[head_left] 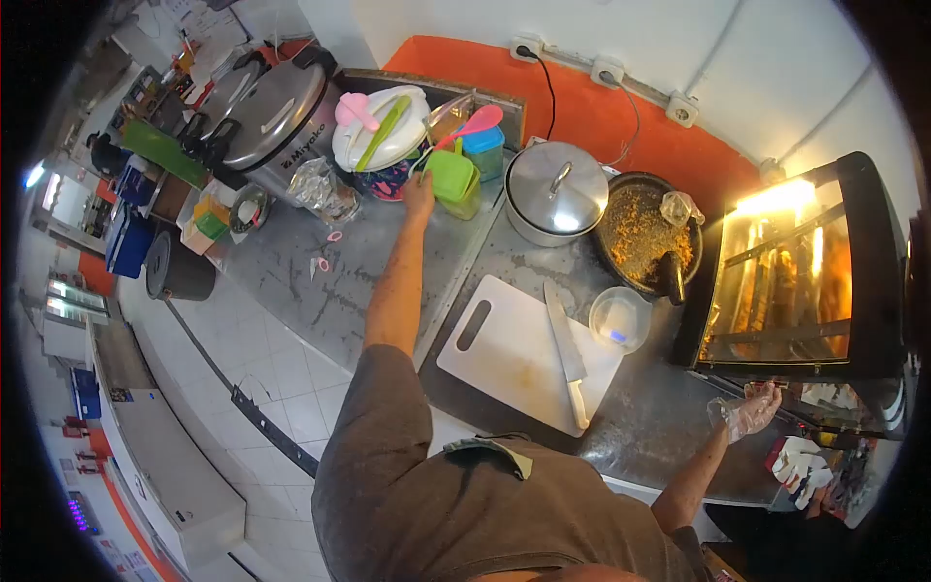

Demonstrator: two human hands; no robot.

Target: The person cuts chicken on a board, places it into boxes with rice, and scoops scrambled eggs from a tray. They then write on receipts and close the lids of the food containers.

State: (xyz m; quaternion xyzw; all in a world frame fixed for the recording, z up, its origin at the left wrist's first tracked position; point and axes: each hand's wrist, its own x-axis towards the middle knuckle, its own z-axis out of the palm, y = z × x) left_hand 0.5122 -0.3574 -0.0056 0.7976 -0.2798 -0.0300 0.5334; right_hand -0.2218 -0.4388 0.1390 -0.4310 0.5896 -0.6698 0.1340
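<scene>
My left hand (419,196) reaches to the green-lidded container (453,182), its fingers drawn together at the container's left side. What they grip there is too small to make out. A pink spoon (480,120) slants just above, over a blue-lidded container (483,145). Close by is a white-lidded tub (382,131) with a light green utensil (385,133) and a pink one on top. My right hand (752,413), in a clear plastic glove, is at the lower front edge of the lit glass cabinet (786,276). Its fingers are partly hidden.
A white cutting board (504,344) carries a large knife (565,339). Behind it are a clear bowl (621,320), a lidded metal pot (556,189) and a dark mortar (648,233) of crumbly orange-brown food. Large steel cookers (281,121) stand at left, near crumpled foil (323,191).
</scene>
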